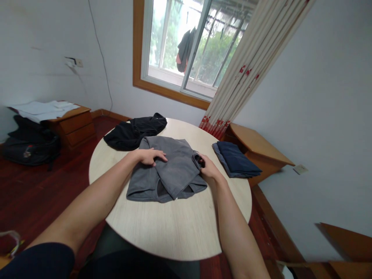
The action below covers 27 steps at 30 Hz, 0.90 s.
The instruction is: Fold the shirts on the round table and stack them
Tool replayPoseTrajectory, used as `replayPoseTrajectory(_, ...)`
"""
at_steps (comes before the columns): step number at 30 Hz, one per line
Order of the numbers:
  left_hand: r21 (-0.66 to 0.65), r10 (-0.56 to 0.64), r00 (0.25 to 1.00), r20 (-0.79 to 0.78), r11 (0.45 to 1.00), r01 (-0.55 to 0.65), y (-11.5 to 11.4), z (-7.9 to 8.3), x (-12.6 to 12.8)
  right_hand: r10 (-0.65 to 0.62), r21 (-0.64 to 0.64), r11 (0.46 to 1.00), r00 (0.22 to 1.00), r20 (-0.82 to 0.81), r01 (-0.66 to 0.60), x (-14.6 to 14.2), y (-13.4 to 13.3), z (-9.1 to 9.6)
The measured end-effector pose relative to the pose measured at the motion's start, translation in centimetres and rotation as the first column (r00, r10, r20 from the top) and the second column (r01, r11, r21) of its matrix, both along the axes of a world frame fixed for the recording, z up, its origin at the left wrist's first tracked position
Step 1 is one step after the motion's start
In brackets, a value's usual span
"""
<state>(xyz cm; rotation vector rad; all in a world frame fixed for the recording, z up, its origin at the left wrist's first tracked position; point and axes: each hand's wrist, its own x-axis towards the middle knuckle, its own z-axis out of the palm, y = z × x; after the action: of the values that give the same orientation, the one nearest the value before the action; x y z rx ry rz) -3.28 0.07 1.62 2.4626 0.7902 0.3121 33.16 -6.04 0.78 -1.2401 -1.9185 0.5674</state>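
Note:
A grey garment (171, 172) lies partly folded in the middle of the round pale wooden table (162, 228). My left hand (149, 156) rests flat on its left part, fingers stretched out and pressing the cloth down. My right hand (207, 166) is at the garment's right edge, fingers curled round a fold of the grey fabric. A crumpled black garment (133, 133) lies at the table's far left. A folded dark blue garment (236, 159) sits at the table's right edge.
A wooden bedside cabinet (74, 124) with white cloth on top stands at the left, a black bag (29, 145) beside it on the dark red floor. Another low wooden cabinet (255, 149) stands right of the table, under a curtain (247, 66) and window (192, 46).

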Motion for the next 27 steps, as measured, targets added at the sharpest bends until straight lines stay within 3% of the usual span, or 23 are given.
replayPoseTrajectory(7, 0.099, 0.073, 0.992, -0.102, 0.993, -0.063, -0.9, 0.7, 1.6, -0.064, 0.039, 0.997, 0.992, 0.108, 0.06, -0.8, -0.5, 0.7)
replayPoseTrajectory(10, 0.124, 0.094, 0.996, -0.008, 0.988, -0.092, -1.7, 1.4, 2.2, -0.054, 0.04, 0.998, 0.992, 0.117, 0.05, -1.6, -1.0, 1.6)
replayPoseTrajectory(12, 0.13, 0.131, 0.981, 0.142, 0.98, -0.15, -2.3, 2.1, 2.6, 0.003, -0.005, 1.0, 0.999, 0.054, -0.003, -2.4, -1.5, 2.5)
replayPoseTrajectory(16, 0.026, 0.208, 0.825, 0.526, 0.965, -0.26, -3.3, 3.2, 4.1, 0.136, -0.059, 0.988, 0.981, -0.138, -0.145, -5.0, -2.8, 3.8)
replayPoseTrajectory(18, -0.066, 0.256, 0.711, 0.655, 0.957, -0.283, -4.0, 3.4, 5.2, 0.125, -0.034, 0.99, 0.975, -0.185, -0.133, -6.6, -3.4, 4.0)
replayPoseTrajectory(20, -0.11, 0.263, 0.646, 0.716, 0.957, -0.267, -5.0, 3.5, 6.4, 0.094, 0.002, 0.995, 0.979, -0.182, -0.096, -8.3, -3.8, 3.7)
replayPoseTrajectory(22, -0.08, 0.204, 0.665, 0.718, 0.974, -0.212, -6.3, 3.5, 7.4, 0.097, 0.032, 0.995, 0.983, -0.156, -0.093, -9.6, -4.0, 3.4)
replayPoseTrajectory(24, -0.005, 0.115, 0.729, 0.675, 0.988, -0.152, -7.5, 3.7, 8.0, 0.134, 0.031, 0.991, 0.982, -0.133, -0.131, -10.4, -4.1, 3.2)
replayPoseTrajectory(27, 0.111, 0.045, 0.796, 0.603, 0.984, -0.14, -8.5, 4.3, 8.0, 0.165, -0.049, 0.984, 0.98, -0.108, -0.171, -10.5, -4.5, 3.5)
